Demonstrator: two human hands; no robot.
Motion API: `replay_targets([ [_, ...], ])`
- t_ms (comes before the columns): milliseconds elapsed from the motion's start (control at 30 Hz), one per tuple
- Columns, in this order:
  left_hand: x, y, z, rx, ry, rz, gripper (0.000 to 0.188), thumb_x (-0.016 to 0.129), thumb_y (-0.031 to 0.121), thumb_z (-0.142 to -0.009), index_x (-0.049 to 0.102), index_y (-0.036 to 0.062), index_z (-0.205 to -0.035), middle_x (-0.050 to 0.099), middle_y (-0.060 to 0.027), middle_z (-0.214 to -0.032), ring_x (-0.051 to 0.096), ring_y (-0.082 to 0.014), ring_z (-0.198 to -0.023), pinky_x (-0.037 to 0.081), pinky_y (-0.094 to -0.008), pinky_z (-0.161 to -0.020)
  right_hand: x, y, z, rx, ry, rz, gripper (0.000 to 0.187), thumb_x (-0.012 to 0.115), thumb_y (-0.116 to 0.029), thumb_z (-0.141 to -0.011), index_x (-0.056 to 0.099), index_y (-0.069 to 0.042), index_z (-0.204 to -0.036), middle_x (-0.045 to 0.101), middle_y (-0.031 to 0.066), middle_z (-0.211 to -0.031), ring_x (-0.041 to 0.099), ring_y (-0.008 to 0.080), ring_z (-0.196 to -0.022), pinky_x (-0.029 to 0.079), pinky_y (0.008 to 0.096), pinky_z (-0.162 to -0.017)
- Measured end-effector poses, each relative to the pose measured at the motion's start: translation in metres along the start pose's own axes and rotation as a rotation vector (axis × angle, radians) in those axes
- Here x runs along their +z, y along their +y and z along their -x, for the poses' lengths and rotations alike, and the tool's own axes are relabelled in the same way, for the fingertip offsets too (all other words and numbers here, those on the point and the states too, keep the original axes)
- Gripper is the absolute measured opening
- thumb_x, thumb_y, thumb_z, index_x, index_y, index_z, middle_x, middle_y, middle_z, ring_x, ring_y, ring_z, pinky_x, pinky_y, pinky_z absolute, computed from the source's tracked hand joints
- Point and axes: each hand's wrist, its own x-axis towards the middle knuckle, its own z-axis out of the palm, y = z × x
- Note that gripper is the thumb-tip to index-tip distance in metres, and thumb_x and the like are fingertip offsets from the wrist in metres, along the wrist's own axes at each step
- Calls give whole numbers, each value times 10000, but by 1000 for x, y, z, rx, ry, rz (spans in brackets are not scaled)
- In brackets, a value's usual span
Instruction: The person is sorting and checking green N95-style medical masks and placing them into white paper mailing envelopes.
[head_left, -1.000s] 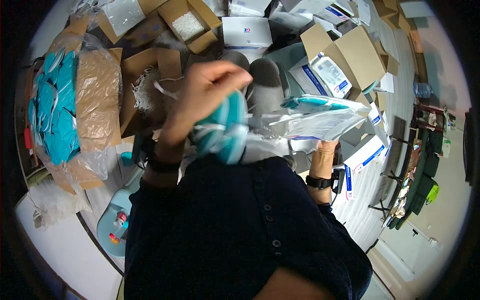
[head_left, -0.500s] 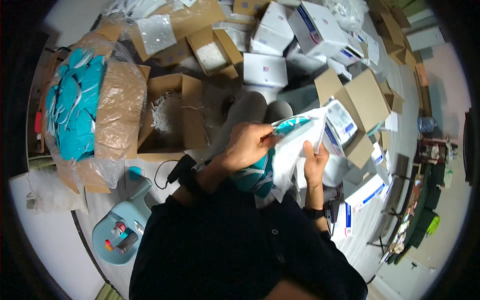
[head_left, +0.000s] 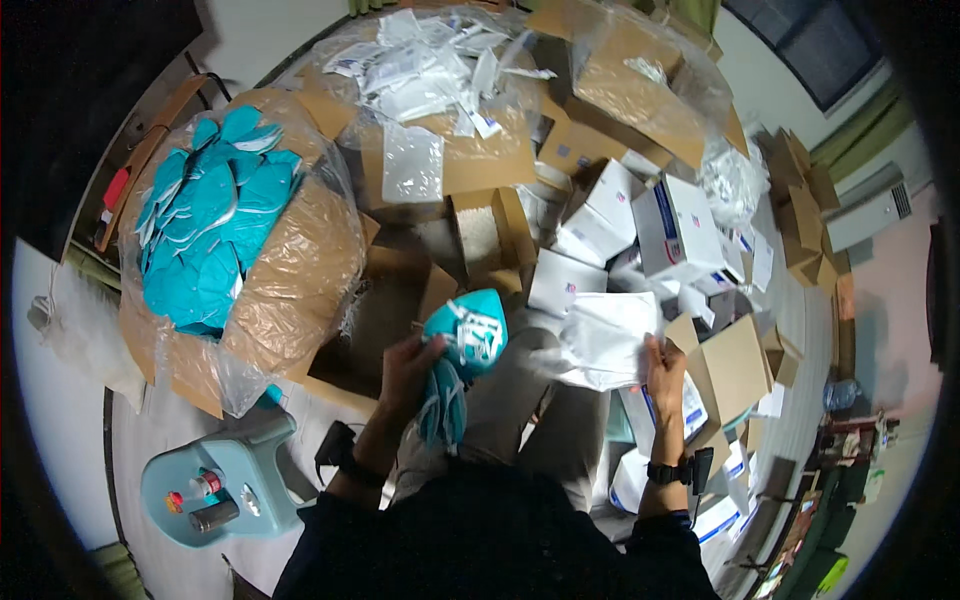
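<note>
Masks [head_left: 478, 303], teal, pinched in left hand [head_left: 407, 372] over the lap [head_left: 492, 405]; pouch [head_left: 608, 340], white, edge-held in right hand [head_left: 665, 375], apart; risk: dangling masks dropping, should the left's pinch loosen.

Passable, though narrowly, at mid-frame between the teal cup-shaped masks with white straps [head_left: 475, 335] and the flat white bag [head_left: 610, 345]. Open from above, left of centre, into the dark-bottomed brown cardboard box [head_left: 385, 315]. Blocked at left by the plastic-covered brown carton [head_left: 295, 265], upper right by blue-striped white boxes [head_left: 672, 232], right by the flapped brown carton [head_left: 735, 365].
</note>
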Motion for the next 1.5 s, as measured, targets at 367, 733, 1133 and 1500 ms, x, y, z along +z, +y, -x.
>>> replay_targets([
  [367, -30, -38, 10, -256, 119, -58, 285, 625, 254, -914, 683, -23, -947, 649, -31, -778, 579, -85, -660, 462, -244, -571, 146, -122, -192, 114, -232, -483, 439, 579, -252, -924, 462, 92, -1172, 581, 110, -901, 533, 148, -490, 407, 214, -328],
  [733, -33, 6, 30, -273, 393, -75, 276, 644, 245, -899, 665, -30, -903, 650, -39, -756, 575, -87, -629, 443, -228, -536, 318, -263, -363, 221, -548, -892, 769, 503, -513, -931, 245, 56, -1381, 483, 325, -1230, 658, 384, -903, 589, 377, -732],
  [1133, -16, 1, -29, -233, 86, 88, 332, 622, 297, -912, 651, -30, -965, 653, -64, -826, 593, -107, -691, 473, -250, -611, 211, -128, -268, 175, -813, -251, 307, 556, -236, -954, 578, 30, -1104, 677, 168, -967, 688, 213, -782, 571, 305, -638],
  [1500, 71, 31, -44, 14, -386, 143, 294, 562, 323, -954, 649, 45, -994, 586, 26, -780, 488, -38, -668, 383, -206, -599, -5, -163, -101, -171, -911, -46, 479, 606, -372, -918, 562, 1, -1215, 656, 61, -1073, 598, 149, -1016, 439, 287, -912],
])
